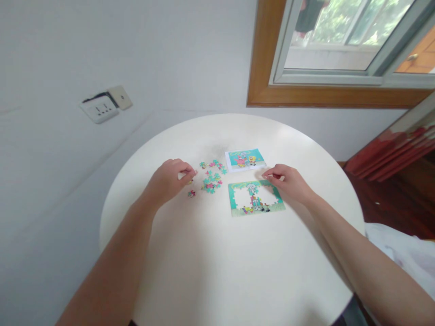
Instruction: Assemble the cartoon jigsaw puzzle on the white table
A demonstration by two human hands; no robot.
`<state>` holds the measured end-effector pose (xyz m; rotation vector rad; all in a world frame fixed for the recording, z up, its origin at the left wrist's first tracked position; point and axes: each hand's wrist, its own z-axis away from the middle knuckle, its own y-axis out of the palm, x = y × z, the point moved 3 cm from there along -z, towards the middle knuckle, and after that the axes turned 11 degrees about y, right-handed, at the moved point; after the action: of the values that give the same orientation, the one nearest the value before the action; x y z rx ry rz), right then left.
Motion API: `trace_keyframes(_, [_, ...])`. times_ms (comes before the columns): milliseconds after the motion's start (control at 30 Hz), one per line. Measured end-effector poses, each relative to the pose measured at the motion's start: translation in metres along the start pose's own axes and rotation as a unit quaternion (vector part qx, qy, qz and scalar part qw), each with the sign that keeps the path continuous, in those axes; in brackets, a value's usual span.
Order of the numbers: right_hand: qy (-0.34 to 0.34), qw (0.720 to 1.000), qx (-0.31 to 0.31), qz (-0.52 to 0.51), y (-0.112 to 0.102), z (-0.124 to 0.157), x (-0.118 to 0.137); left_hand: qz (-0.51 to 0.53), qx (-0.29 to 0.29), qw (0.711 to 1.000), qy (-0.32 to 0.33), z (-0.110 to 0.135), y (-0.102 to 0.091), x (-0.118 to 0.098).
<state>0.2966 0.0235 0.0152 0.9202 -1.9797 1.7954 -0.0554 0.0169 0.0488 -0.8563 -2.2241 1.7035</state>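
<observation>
A partly assembled jigsaw puzzle point(256, 198) with a green border and bare gaps lies on the round white table point(210, 262). My right hand point(288, 182) rests at its upper right corner, fingers pinched together; what they hold is too small to name. My left hand point(169, 180) is curled beside a scatter of several loose puzzle pieces point(212, 176), its fingertips pinched near them. One stray piece point(191, 194) lies just below that hand. A cartoon reference picture point(244, 159) sits behind the puzzle.
A white wall with a socket plate point(101, 108) rises behind the table. A wood-framed window point(340, 59) is at the upper right. Red slatted furniture point(397, 154) and white cloth point(404, 253) lie to the right of the table.
</observation>
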Motion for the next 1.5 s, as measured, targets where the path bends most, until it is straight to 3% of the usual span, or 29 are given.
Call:
trace_keyframes(233, [0.010, 1.000, 0.004, -0.012, 0.000, 0.001, -0.002, 0.050, 0.101, 0.992, -0.058, 0.017, -0.006, 0.020])
trace_keyframes(367, [0.011, 1.000, 0.006, -0.009, -0.001, 0.001, -0.002, 0.102, 0.164, 0.978, -0.078, 0.022, 0.000, 0.015])
trace_keyframes(500, [0.012, 1.000, 0.001, -0.009, -0.002, 0.002, 0.000, 0.115, 0.191, 0.972, -0.074, 0.022, 0.003, 0.008])
trace_keyframes(967, [-0.007, 1.000, 0.003, -0.001, -0.004, 0.004, 0.004, 0.142, 0.213, 0.966, -0.032, 0.018, 0.012, 0.001])
trace_keyframes(1300, [-0.019, 1.000, 0.016, -0.005, -0.003, 0.002, 0.002, 0.174, 0.201, 0.964, 0.033, 0.008, 0.022, -0.035])
trace_keyframes(1400, [-0.018, 1.000, 0.012, -0.001, -0.003, 0.002, 0.002, 0.185, 0.190, 0.964, 0.015, 0.008, 0.018, -0.032])
trace_keyframes(1500, [-0.020, 1.000, 0.015, -0.002, -0.003, 0.002, 0.002, 0.173, 0.137, 0.975, -0.026, 0.010, 0.012, -0.019])
